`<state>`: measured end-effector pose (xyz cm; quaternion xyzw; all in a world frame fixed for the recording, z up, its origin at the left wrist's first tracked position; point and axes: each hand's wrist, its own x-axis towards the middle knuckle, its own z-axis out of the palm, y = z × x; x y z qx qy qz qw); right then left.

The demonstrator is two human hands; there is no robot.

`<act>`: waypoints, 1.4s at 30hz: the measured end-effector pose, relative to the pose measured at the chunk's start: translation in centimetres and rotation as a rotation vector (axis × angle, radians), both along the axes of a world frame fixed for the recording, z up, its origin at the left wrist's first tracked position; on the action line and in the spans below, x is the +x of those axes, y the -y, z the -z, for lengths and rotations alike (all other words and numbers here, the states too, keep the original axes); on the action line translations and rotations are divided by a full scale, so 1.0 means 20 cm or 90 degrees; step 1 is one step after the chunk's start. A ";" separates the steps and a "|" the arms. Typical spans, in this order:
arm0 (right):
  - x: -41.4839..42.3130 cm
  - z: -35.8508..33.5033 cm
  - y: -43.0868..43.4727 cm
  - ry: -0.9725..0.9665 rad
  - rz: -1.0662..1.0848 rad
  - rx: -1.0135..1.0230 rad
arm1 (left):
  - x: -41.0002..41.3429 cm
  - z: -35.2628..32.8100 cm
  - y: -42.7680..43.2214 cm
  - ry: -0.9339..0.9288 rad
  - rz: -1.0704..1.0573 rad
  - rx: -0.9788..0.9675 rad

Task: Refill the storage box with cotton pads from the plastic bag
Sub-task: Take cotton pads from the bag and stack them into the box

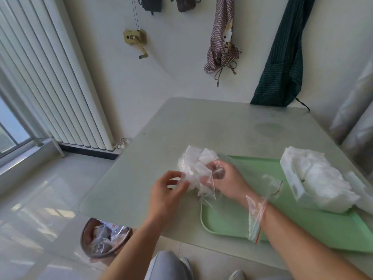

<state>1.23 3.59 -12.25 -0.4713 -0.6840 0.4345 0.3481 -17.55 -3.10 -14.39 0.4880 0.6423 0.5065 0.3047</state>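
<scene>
Seated person at a pale green worktop (201,122), both forearms bare. The clear plastic bag (254,217) is sleeved over the right hand (226,178), its red-striped mouth round the wrist. Inside the bag, the right fingers (217,168) are curled on a bunch of white cotton pads (196,158) at the closed end. The left hand (165,190) is outside the bag; its thumb and fingertips pinch the film beside the bunch. Bag and hands are held above the worktop, over the left end of a green tray (228,217). The tray lies at the near right corner. The white storage box (292,178) stands on the tray's far right part, heaped with stacked pads (323,174). A waste bin (103,237) sits on the floor under the near left corner.
</scene>
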 end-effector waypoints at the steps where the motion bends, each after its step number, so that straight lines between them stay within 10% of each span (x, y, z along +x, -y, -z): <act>1: 0.00 0.00 -0.01 0.010 0.006 0.013 | 0.00 0.00 0.00 -0.001 0.001 0.000; 7: 0.04 0.04 -0.06 0.010 0.069 0.024 | 0.01 0.00 0.01 -0.008 -0.025 -0.007; 12: 0.10 0.03 -0.05 -0.253 0.189 -0.194 | 0.02 0.00 0.00 -0.028 -0.076 -0.020; 23: 0.23 -0.01 0.04 0.102 0.053 -0.013 | 0.04 -0.03 0.02 -0.067 -0.079 -0.041; 30: 0.43 -0.12 0.20 -0.322 -0.012 -0.401 | 0.06 -0.10 -0.03 -0.165 -0.066 -0.102; 42: 0.97 -0.51 0.33 0.066 0.115 -0.268 | 0.49 -0.45 -0.01 -0.367 0.056 0.030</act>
